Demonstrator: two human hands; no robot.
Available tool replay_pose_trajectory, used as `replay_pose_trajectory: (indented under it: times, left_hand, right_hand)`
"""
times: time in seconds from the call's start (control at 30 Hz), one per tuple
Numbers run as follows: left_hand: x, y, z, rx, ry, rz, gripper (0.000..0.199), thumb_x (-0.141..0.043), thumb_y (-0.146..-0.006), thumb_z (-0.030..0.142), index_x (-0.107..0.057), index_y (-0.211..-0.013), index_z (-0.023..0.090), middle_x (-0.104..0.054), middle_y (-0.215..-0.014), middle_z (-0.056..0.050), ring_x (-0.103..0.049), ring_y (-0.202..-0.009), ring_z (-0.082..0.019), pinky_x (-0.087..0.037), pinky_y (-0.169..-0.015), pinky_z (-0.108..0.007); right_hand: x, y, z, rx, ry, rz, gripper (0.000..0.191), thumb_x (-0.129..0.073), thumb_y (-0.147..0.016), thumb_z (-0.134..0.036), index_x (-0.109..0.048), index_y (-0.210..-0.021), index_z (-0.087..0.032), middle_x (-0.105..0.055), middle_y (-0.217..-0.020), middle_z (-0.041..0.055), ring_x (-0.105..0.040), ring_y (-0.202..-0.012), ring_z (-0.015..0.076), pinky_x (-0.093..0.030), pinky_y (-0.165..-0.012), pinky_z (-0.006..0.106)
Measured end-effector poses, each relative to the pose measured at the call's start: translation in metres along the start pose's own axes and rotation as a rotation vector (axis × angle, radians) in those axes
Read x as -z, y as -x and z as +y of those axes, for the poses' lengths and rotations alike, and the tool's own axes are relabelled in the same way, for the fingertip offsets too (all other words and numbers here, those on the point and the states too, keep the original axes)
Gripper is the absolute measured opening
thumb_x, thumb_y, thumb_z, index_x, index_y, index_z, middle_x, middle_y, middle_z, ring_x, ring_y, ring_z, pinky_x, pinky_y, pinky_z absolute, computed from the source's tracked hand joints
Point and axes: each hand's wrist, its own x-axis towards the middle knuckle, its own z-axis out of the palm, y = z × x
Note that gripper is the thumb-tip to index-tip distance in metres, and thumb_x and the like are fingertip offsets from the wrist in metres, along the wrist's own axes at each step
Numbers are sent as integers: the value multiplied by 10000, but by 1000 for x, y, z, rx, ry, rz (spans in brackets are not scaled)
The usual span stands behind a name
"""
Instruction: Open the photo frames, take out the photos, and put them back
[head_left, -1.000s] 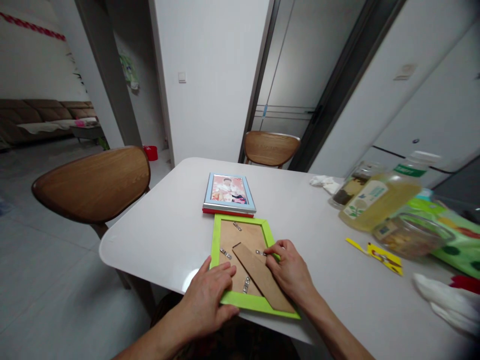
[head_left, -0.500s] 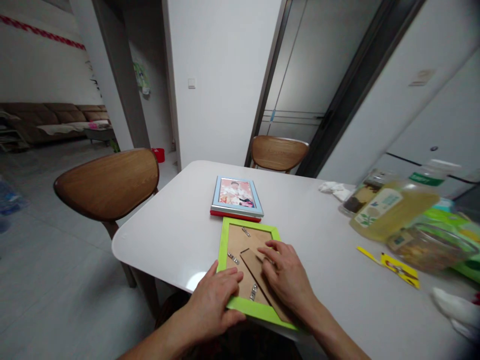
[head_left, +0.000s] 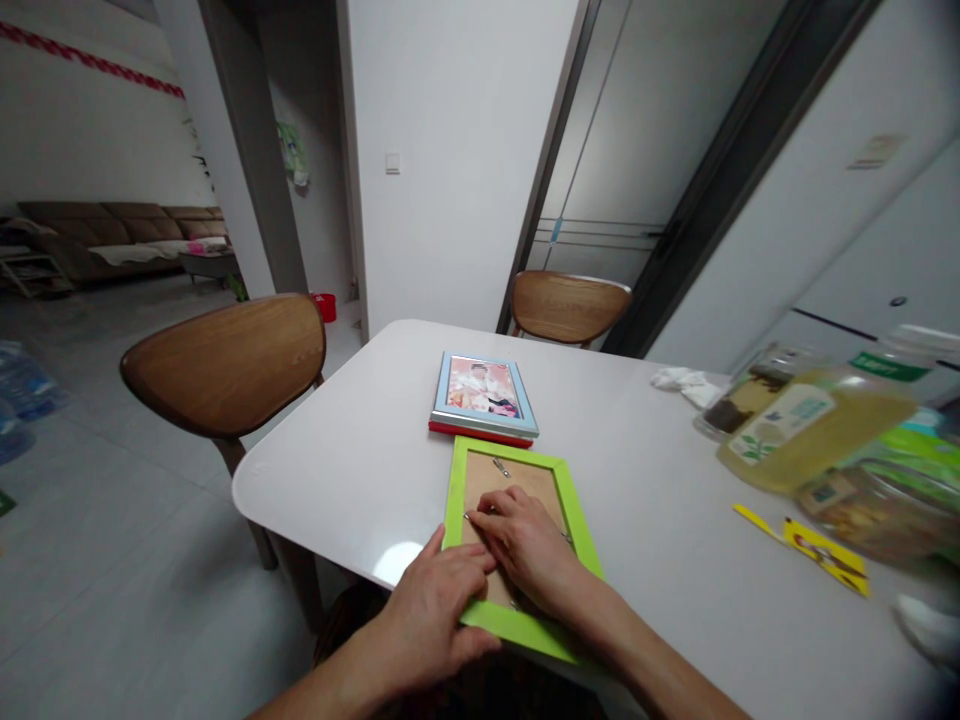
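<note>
A light-green picture frame (head_left: 577,510) lies back side up at the near edge of the table, its brown backing board (head_left: 480,480) showing. My left hand (head_left: 439,600) grips the frame's near left corner, thumb along the near rail and fingers over the board. Reaching across the backing, my right hand (head_left: 529,545) has its fingertips pinched at a small metal clip (head_left: 467,515) on the left side. Another metal clip (head_left: 501,467) sits near the far rail. My right hand and forearm cover most of the backing's stand.
Beyond the green frame, a light-blue picture frame (head_left: 529,400) with a photo lies atop a red one (head_left: 480,433). To the right are a large bottle of yellow liquid (head_left: 817,430), a jar (head_left: 750,395), a clear container (head_left: 877,500), a yellow packet (head_left: 829,555) and crumpled tissue (head_left: 684,382).
My right hand has moved left from the brown stand to the clip at the frame's left side. My left hand stays on the frame's corner. The view has shifted slightly.
</note>
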Motion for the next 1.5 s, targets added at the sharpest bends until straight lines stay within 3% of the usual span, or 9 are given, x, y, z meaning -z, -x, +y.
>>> replay_pose_trajectory:
  times: [0.17,0.3,0.37,0.7,0.9,1.0,1.1,1.3,1.5]
  left_hand:
    - [-2,1,-2,12,-11,-4,370,-634,-642,311,-494,-968,207,-498,-1181,-46,-389,-1136,-175,-102,-1012,-407]
    - [-5,4,-6,6,-4,-5,428,-645,-640,321,-477,-1016,205,-479,-1208,-50,-374,-1151,-180,-77,-1017,-417]
    - [-6,4,-7,5,-2,-4,421,-647,-640,322,-483,-1010,205,-475,-1212,-48,-369,-1156,-181,-80,-1018,-414]
    - [-6,4,-1,35,-9,21,498,-632,-639,256,-441,-1094,182,-491,-1192,-56,-374,-1149,-173,-83,-1028,-398]
    - [-12,3,4,67,-56,70,521,-668,-596,295,-456,-1058,183,-512,-1164,-64,-399,-1126,-198,-127,-1021,-433]
    - [-17,2,4,65,-88,103,497,-676,-579,262,-462,-1019,177,-502,-1169,-75,-405,-1120,-216,-154,-1012,-462]
    - [-20,5,5,21,-123,110,399,-631,-614,219,-463,-972,163,-502,-1156,-105,-412,-1113,-236,-175,-1000,-495]
    - [-19,9,5,-71,-133,187,369,-550,-687,193,-400,-1025,184,-496,-1151,-128,-423,-1104,-253,-208,-971,-541]
    - [-12,1,22,-52,47,233,166,-539,-717,288,-433,-820,211,-513,-1123,-104,-453,-1062,-272,-257,-939,-536]
  right_hand:
    - [0,-5,10,-57,-106,69,237,-419,-783,-246,-636,-874,-226,-583,-836,53,-484,-810,156,-353,-704,276]
    - [-2,-24,37,-365,-59,215,232,-437,-751,-272,-633,-831,-176,-620,-805,51,-537,-739,142,-372,-665,244]
    - [-4,-35,49,-452,-23,239,237,-430,-748,-298,-638,-757,-185,-633,-753,47,-549,-688,147,-362,-617,244]
    - [-9,-59,64,-644,33,216,161,-488,-675,-313,-588,-636,-193,-619,-645,52,-543,-617,166,-283,-507,243]
    - [-7,-63,63,-665,-62,272,137,-501,-654,-290,-574,-618,-180,-612,-628,52,-540,-617,161,-304,-522,237]
    - [2,-50,62,-612,-179,322,202,-483,-671,-346,-569,-595,-181,-614,-612,33,-538,-600,143,-335,-544,232]
    - [15,-20,66,-589,-310,404,242,-447,-689,-382,-585,-661,-185,-633,-689,29,-549,-635,143,-376,-608,247]
    - [22,44,74,-726,-612,609,320,-436,-681,-370,-569,-866,-145,-631,-858,87,-569,-751,176,-421,-705,311]
    - [20,61,52,-755,-1073,631,412,-283,-767,-439,-540,-930,-161,-640,-804,82,-602,-690,172,-465,-608,305]
